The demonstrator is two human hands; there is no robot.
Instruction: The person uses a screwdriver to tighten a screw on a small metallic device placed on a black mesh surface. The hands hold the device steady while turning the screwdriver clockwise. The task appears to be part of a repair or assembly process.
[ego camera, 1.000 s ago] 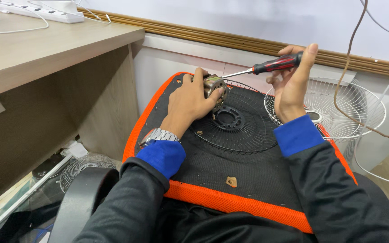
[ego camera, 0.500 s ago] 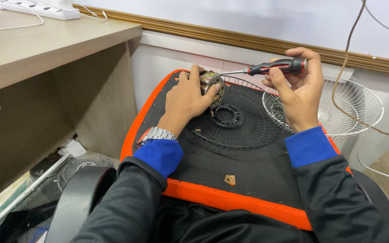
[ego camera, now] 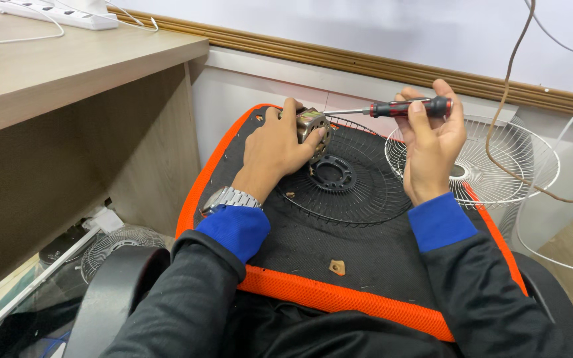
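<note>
wooden desk [ego camera: 67, 66] fills the far left, white power strip [ego camera: 48, 12] on its far edge; black chair seat with orange rim [ego camera: 339, 298] is the work surface in the middle; black fan grille [ego camera: 353, 192] lies flat on the seat, white fan grille [ego camera: 499, 166] leans just right of it at the seat's far right edge; brown cable [ego camera: 505, 99] hangs down on the right; left hand [ego camera: 276, 149] is closed around the small metal fan motor [ego camera: 314, 126], holding it at the far left rim of the black grille; right hand [ego camera: 432, 142] pinches a red-and-black screwdriver [ego camera: 406, 107] in a narrow grip, shaft pointing left, tip touching or just at the motor; small brown chip [ego camera: 337, 267] sits on the near part of the seat; progress judgement: motor looks already out of its housing and both grilles are off, so teardown seems well along; screw work on the motor body appears in hand, cannot tell how many screws are left.
</note>
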